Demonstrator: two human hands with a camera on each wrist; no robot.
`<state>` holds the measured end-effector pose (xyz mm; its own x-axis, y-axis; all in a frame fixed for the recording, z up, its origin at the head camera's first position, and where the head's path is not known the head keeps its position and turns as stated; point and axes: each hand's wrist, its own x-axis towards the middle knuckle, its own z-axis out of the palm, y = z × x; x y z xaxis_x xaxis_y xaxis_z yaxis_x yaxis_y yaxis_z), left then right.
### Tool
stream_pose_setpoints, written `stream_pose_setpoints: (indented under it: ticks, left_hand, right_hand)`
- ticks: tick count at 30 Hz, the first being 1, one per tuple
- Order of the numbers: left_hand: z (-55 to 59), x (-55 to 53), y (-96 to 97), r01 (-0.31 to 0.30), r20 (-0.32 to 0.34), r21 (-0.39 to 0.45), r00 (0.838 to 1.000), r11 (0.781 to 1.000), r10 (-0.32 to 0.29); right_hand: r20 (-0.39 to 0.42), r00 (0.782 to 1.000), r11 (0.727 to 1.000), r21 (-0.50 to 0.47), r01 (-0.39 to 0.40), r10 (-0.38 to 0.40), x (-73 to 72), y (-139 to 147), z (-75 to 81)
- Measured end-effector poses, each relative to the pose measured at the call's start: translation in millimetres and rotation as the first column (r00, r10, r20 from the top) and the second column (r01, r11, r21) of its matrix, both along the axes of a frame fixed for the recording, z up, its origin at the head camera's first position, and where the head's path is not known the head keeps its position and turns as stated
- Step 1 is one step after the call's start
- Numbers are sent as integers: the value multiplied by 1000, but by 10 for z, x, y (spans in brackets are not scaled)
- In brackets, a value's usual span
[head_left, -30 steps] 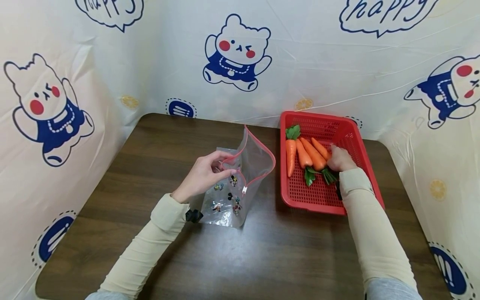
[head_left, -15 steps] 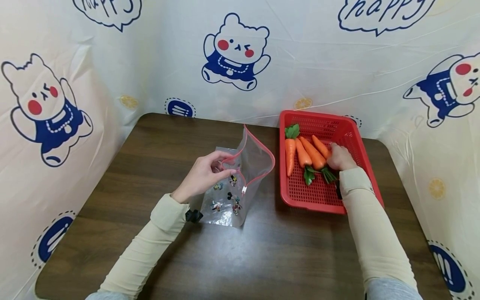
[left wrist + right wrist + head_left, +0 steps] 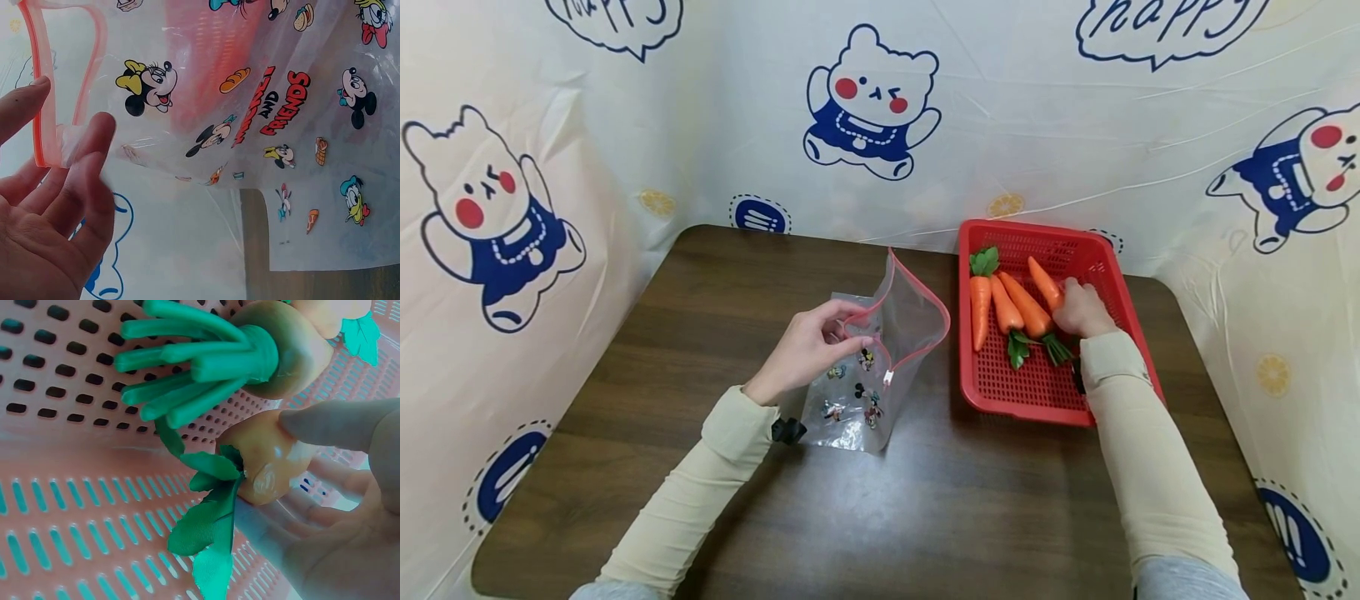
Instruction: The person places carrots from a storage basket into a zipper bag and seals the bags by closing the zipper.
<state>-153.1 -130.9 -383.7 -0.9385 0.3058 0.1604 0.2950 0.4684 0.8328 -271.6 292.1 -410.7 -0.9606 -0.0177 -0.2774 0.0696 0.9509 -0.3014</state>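
Observation:
A clear zip bag (image 3: 850,417) with a pink zip edge and cartoon prints stands with its mouth spread wide. My left hand (image 3: 808,346) holds the near-left rim, the thumb on one side and fingers on the other; the left wrist view shows the pink zip strip (image 3: 44,125) between them. At the right, my right hand (image 3: 1084,310) is inside the red basket (image 3: 1000,404) and grips a carrot (image 3: 1045,282) by its thick leafy end. In the right wrist view, thumb and fingers lie around that carrot (image 3: 265,456), its green leaves (image 3: 206,531) hanging free.
Several other carrots (image 3: 981,312) lie side by side in the basket, left of my right hand; one has a cut-stem green top (image 3: 200,362). The dark wooden table (image 3: 970,517) is backed by a printed white cloth (image 3: 1037,125).
My right hand has shifted slightly up and right in the basket. The gripped carrot has moved with it, its tip now further from the neighbouring carrot. The left hand and bag stay put.

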Motion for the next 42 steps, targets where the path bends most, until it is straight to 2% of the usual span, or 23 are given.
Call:
stream_pose_setpoints:
  ticks: [9,21,29,42]
  left_hand:
    - [19,27,8,-17,-20,13,1000,1000,17]
    - [15,43,5,-23,0,23,1000,999,23]
    - [23,35,4,-16,-12,23,1000,1000,17]
    - [28,27,2,-14,-12,27,1000,1000,15]
  right_hand:
    - [-39,999,999,-11,34,-34,26,-60,30]
    - [-82,993,996,3,87,-86,77,-110,60]
    - [-129,989,997,-3,73,-73,87,-101,83]
    - [-130,991,999,-9,38,-39,99,-107,211]
